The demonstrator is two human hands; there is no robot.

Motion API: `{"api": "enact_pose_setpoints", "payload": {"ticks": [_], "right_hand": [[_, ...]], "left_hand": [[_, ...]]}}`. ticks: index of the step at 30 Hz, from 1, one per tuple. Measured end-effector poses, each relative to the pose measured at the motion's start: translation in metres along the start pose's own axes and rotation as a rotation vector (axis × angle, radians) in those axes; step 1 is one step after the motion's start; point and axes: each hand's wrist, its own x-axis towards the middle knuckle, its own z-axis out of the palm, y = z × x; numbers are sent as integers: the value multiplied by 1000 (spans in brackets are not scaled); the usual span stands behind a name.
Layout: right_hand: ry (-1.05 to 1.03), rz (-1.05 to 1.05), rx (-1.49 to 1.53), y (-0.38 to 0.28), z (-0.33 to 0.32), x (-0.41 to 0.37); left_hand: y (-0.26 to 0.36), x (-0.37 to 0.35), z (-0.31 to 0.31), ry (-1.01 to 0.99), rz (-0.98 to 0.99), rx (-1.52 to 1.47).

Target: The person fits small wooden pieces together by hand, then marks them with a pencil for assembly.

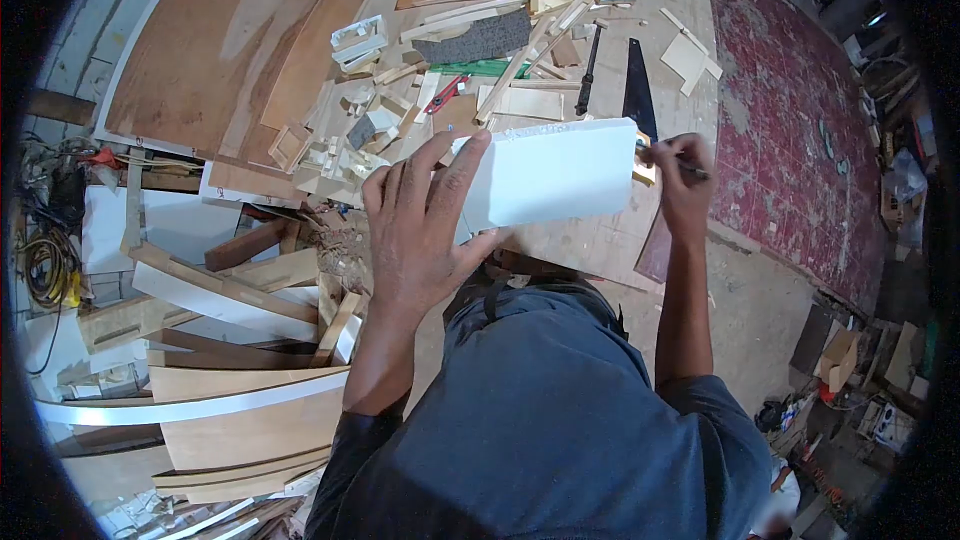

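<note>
A white block [555, 178] is in the middle of the picture, up in front of the person's dark shirt [590, 400]. The left hand [415, 210] has its grip around the left end of the block, with the thumb low and the fingers up by the top edge. The top edge looks rough. The right hand [685, 180] is just beside the block's right end, and its grip is pinched on a thin dark stick [697, 171]. It is too small to tell what the stick is. Behind the block is a light brown desk [600, 250]. A black saw blade [637, 90] lies on it, right of the top middle, and a long dark tool [590, 70] lies to the left of the blade. A little red tool [447, 95] sits in a messy heap of wood bits [500, 15] at the top middle. A big brown board [200, 60] fills the upper left. More boards [240, 410] are piled at the lower left, and a loop of cable [45, 270] is at the far left. At the upper right is a wide red surface [790, 130] with pale marks.
</note>
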Motion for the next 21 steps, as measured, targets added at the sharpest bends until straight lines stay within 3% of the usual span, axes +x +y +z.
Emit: {"api": "enact_pose_setpoints", "payload": {"ticks": [2, 4, 5, 7, 21], "right_hand": [[135, -181, 32, -43, 6, 0], [81, -457, 50, -70, 8, -3], [81, -461, 50, -84, 14, -5], [6, -799, -283, -104, 32, -11], [-165, -831, -334, -133, 76, -9]], "left_hand": [[6, 3, -5, 25, 5, 15], [12, 7, -8, 44, 10, -2], [15, 9, -9, 60, 12, -18], [20, 12, -8, 87, 4, -45], [39, 27, -15, 106, 28, -23]]}}
